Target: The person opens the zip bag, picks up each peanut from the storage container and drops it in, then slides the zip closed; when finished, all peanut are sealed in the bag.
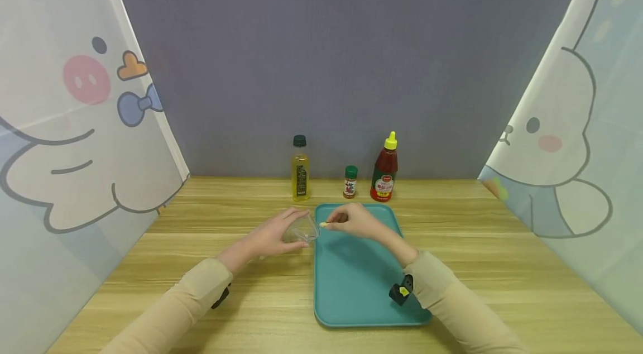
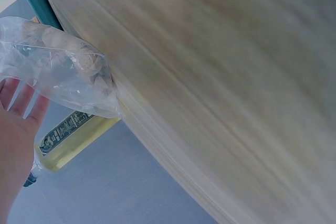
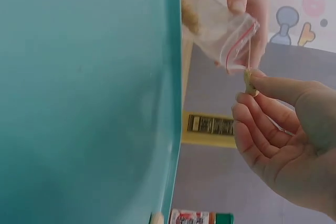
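Note:
My left hand [image 1: 277, 233] grips a clear zip bag [image 1: 303, 229] between thumb and fingers, left of the teal tray [image 1: 359, 287]. Several pale brown lumps [image 2: 86, 61] lie at the bottom of the bag, in the left wrist view. The bag's mouth, with a red seal line, faces my right hand [image 1: 354, 220]. Between thumb and fingertip the right hand pinches a small pale yellowish piece [image 3: 250, 82], right beside the bag's mouth and over the tray's left rim. What kind of food it is cannot be told.
Behind the tray stand a bottle of yellow oil [image 1: 300, 172], a small green-capped spice jar [image 1: 350, 182] and a red sauce bottle [image 1: 385, 170] with a yellow cap. A grey panel [image 1: 331, 63] rises at the back of the wooden table [image 1: 271, 298], with printed curtains at both sides.

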{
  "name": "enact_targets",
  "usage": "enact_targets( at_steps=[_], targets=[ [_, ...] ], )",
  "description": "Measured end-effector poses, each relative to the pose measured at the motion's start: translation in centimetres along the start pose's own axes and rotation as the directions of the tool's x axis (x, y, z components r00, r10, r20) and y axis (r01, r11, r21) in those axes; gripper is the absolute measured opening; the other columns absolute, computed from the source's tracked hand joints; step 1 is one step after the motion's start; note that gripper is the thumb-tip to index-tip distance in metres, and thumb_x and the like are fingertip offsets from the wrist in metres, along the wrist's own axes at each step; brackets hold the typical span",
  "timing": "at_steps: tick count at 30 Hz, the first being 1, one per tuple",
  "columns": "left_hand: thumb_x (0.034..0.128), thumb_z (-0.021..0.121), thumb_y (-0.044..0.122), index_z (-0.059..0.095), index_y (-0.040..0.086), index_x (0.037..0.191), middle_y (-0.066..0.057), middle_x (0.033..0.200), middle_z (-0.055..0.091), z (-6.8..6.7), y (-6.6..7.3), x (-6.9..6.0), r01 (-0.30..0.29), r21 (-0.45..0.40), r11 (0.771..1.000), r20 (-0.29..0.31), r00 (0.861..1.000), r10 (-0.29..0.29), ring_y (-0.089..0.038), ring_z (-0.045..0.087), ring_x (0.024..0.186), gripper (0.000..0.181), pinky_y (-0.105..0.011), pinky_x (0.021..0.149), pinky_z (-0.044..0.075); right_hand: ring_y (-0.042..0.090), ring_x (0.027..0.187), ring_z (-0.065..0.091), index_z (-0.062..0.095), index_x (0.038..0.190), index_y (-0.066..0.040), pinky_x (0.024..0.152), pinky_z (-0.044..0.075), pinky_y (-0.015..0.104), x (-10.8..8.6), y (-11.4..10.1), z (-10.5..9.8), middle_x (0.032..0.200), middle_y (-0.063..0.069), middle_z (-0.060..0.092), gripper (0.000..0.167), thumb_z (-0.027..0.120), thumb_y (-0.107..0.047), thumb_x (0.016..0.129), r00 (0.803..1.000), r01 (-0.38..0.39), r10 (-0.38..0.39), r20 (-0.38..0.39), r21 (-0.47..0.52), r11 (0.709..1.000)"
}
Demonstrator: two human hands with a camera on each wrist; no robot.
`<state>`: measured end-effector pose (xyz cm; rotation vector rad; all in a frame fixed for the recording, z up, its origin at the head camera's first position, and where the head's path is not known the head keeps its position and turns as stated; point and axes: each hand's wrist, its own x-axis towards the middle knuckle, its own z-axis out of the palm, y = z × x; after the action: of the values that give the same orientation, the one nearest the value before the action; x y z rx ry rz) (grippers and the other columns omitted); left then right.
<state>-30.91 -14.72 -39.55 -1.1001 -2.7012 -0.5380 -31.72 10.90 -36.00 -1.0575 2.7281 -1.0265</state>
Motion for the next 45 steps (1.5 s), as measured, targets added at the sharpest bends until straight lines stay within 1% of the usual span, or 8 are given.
enact_targets(
  at_steps=[2, 5, 8, 11, 18, 26, 35, 45],
  targets=[
    [0.0851, 0.057, 0.058, 0.035, 0.013, 0.145, -0.004, 0.141, 0.043, 0.0, 0.0, 0.0, 0.002, -0.002, 1.000, 0.004, 1.000, -0.002, -0.024, 0.047, 0.126, 0.078, -0.043, 0.103, 0.043, 0.027, 0.072, 0.063, 0.072, 0.095, -0.010, 0.057, 0.049, 0.021, 0.2, -0.4, 0.3, 0.082, 0.005, 0.069, 0.020, 0.066, -0.027, 0.088, 1.000, 0.006, -0.006, 0.007, 0.007, 1.000],
    [0.0852, 0.056, 0.059, 0.035, 0.013, 0.145, -0.004, 0.141, 0.042, 0.0, 0.0, 0.0, 0.005, -0.004, 1.000, 0.014, 1.000, -0.005, -0.025, 0.046, 0.127, 0.079, -0.044, 0.102, 0.043, 0.018, 0.065, 0.060, 0.072, 0.095, -0.009, 0.055, 0.047, 0.020, 0.5, -0.9, 0.8, 0.080, 0.005, 0.069, 0.018, 0.066, -0.025, 0.088, 1.000, 0.015, -0.014, 0.012, -0.007, 1.000],
    [0.0854, 0.055, 0.059, 0.035, 0.012, 0.145, -0.004, 0.142, 0.041, 0.0, 0.1, 0.0, 0.004, -0.012, 1.000, 0.019, 1.000, -0.004, -0.026, 0.045, 0.127, 0.078, -0.044, 0.102, 0.044, 0.007, 0.062, 0.055, 0.072, 0.095, -0.010, 0.055, 0.047, 0.019, 0.8, -1.1, 1.2, 0.078, 0.002, 0.067, 0.015, 0.068, -0.023, 0.087, 1.000, 0.026, -0.026, 0.008, -0.033, 0.999],
    [0.0858, 0.055, 0.058, 0.035, 0.011, 0.145, -0.004, 0.142, 0.041, 0.0, 0.1, -0.1, 0.001, -0.020, 1.000, 0.016, 1.000, -0.001, -0.026, 0.045, 0.127, 0.078, -0.045, 0.101, 0.045, 0.003, 0.062, 0.054, 0.072, 0.094, -0.012, 0.057, 0.048, 0.019, 1.0, -1.2, 1.6, 0.077, -0.002, 0.065, 0.014, 0.069, -0.022, 0.086, 0.999, 0.040, -0.040, 0.004, -0.049, 0.998],
    [0.0866, 0.056, 0.056, 0.035, 0.013, 0.145, -0.003, 0.140, 0.043, 0.0, -0.1, 0.0, -0.006, -0.010, 1.000, 0.003, 1.000, 0.006, -0.024, 0.046, 0.127, 0.076, -0.043, 0.101, 0.045, 0.006, 0.062, 0.057, 0.072, 0.098, -0.010, 0.055, 0.048, 0.019, 1.1, -1.4, 1.9, 0.079, 0.000, 0.068, 0.015, 0.067, -0.018, 0.087, 0.999, 0.050, -0.050, -0.005, -0.045, 0.998],
    [0.0872, 0.056, 0.055, 0.036, 0.011, 0.144, -0.003, 0.140, 0.043, 0.0, -0.1, 0.0, -0.022, -0.020, 1.000, -0.002, 1.000, 0.022, -0.023, 0.046, 0.126, 0.075, -0.042, 0.100, 0.045, 0.005, 0.063, 0.057, 0.071, 0.102, -0.006, 0.055, 0.048, 0.019, 1.1, -1.3, 2.0, 0.085, 0.003, 0.069, 0.018, 0.065, -0.016, 0.089, 0.998, 0.059, -0.060, -0.015, -0.044, 0.997],
    [0.0875, 0.056, 0.054, 0.034, 0.015, 0.145, -0.003, 0.140, 0.043, 0.0, -0.1, -0.1, -0.012, -0.012, 1.000, -0.005, 1.000, 0.012, -0.024, 0.046, 0.126, 0.073, -0.044, 0.100, 0.045, 0.009, 0.074, 0.060, 0.070, 0.103, -0.004, 0.062, 0.050, 0.019, 0.9, -1.2, 1.9, 0.095, 0.005, 0.068, 0.020, 0.065, -0.016, 0.089, 0.996, 0.075, -0.076, -0.035, -0.029, 0.997],
    [0.0866, 0.057, 0.055, 0.036, 0.013, 0.144, -0.002, 0.138, 0.044, 0.0, -0.1, -0.1, -0.011, -0.014, 1.000, -0.012, 1.000, 0.011, -0.022, 0.048, 0.124, 0.074, -0.042, 0.100, 0.045, 0.007, 0.072, 0.058, 0.071, 0.100, -0.006, 0.062, 0.050, 0.021, 0.9, -0.6, 1.0, 0.089, 0.001, 0.068, 0.018, 0.066, -0.018, 0.088, 0.996, 0.056, -0.056, -0.068, 0.008, 0.998]
  ],
)
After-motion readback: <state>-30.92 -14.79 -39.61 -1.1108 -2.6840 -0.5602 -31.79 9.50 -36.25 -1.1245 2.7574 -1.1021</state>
